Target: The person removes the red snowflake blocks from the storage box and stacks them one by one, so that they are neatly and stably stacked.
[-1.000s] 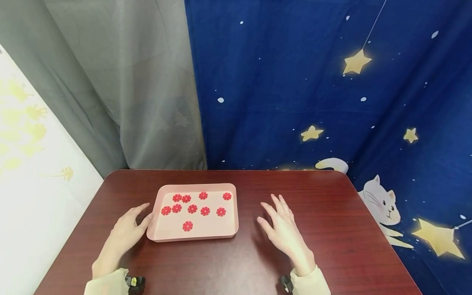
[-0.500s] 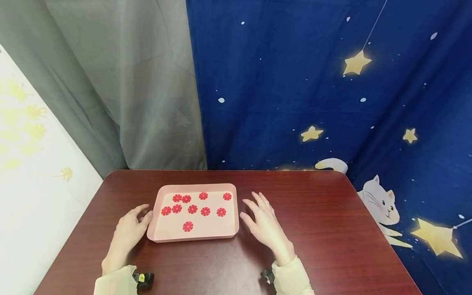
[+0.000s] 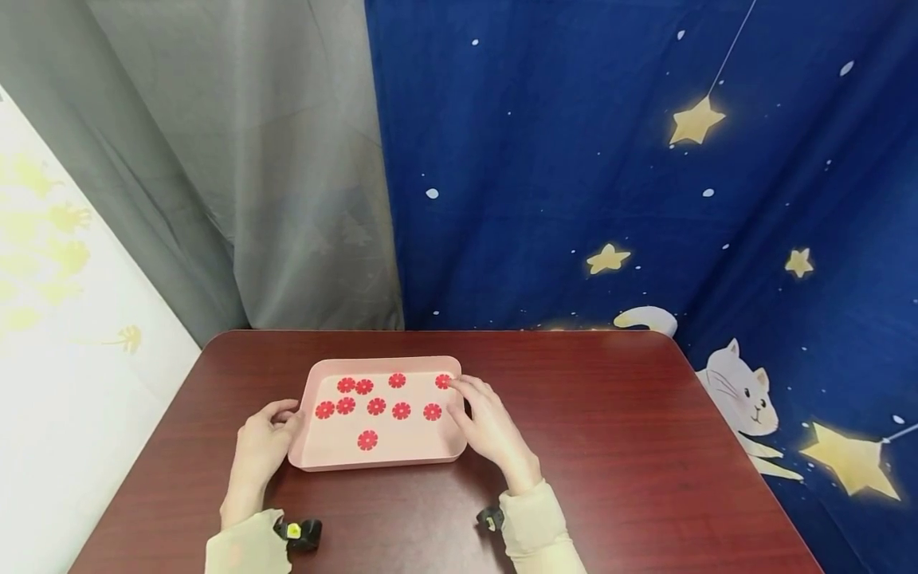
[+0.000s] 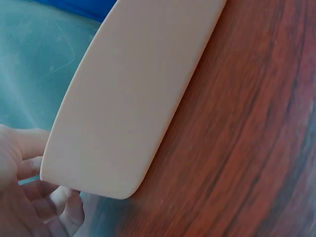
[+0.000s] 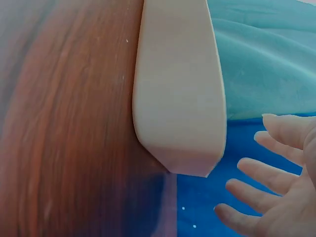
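Note:
A shallow pink tray (image 3: 387, 461) lies on the table, with several flat red flower-shaped pieces (image 3: 367, 440) spread over its floor. At its left end, my left hand (image 3: 261, 446) holds the wall, thumb at the rim and fingers curled outside; the left wrist view shows this hand (image 4: 29, 182) at the wall's lower end. My right hand (image 3: 495, 426) reaches over the right rim, fingertips beside the far right red piece (image 3: 443, 382). In the right wrist view its fingers (image 5: 259, 170) are spread, apart from the tray's outer wall (image 5: 180, 89).
The dark red wooden table (image 3: 588, 446) extends to both sides and in front of the tray. Behind it hang a grey curtain (image 3: 315, 199) and a blue curtain (image 3: 538, 159) with stars and a cat. Black straps (image 3: 301, 534) sit at both wrists.
My right hand has moved left from beside the tray to over its right rim. The left hand has shifted slightly right, its fingers curling more at the left wall. The tray has stayed put.

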A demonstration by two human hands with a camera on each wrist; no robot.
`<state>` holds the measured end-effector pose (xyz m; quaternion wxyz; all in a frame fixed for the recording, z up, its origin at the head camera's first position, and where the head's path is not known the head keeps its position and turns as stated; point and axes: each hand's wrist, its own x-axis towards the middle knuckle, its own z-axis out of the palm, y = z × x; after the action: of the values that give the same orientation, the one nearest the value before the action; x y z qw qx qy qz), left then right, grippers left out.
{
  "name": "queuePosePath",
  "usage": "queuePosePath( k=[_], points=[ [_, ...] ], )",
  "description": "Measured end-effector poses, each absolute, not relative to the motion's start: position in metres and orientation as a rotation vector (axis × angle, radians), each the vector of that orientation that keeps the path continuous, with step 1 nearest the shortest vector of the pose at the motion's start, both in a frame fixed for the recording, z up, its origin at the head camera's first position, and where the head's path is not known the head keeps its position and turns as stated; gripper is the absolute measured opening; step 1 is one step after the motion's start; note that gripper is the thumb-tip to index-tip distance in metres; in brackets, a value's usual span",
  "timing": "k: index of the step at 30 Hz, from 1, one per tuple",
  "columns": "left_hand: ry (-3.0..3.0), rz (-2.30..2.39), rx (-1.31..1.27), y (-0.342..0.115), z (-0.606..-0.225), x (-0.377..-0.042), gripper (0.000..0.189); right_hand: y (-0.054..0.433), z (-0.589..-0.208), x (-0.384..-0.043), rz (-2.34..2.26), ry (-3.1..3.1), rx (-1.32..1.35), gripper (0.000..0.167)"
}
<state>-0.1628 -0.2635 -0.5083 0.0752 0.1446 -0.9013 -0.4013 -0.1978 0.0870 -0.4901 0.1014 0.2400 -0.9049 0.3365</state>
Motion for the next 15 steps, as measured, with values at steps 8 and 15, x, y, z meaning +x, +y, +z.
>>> queuePosePath(
  k=[8, 15],
  points=[
    [-2.599, -1.379, 0.58, -0.261, -0.519, -0.162, 0.034, 0.075, -0.504, -0.215, 1.155, -2.638, 0.731, 0.037],
    [-2.468, -1.669, 0.602, -0.264, -0.531, -0.168, 0.039, 0.074, -0.511, -0.223, 1.143, -2.708, 0.747, 0.041]
  ],
)
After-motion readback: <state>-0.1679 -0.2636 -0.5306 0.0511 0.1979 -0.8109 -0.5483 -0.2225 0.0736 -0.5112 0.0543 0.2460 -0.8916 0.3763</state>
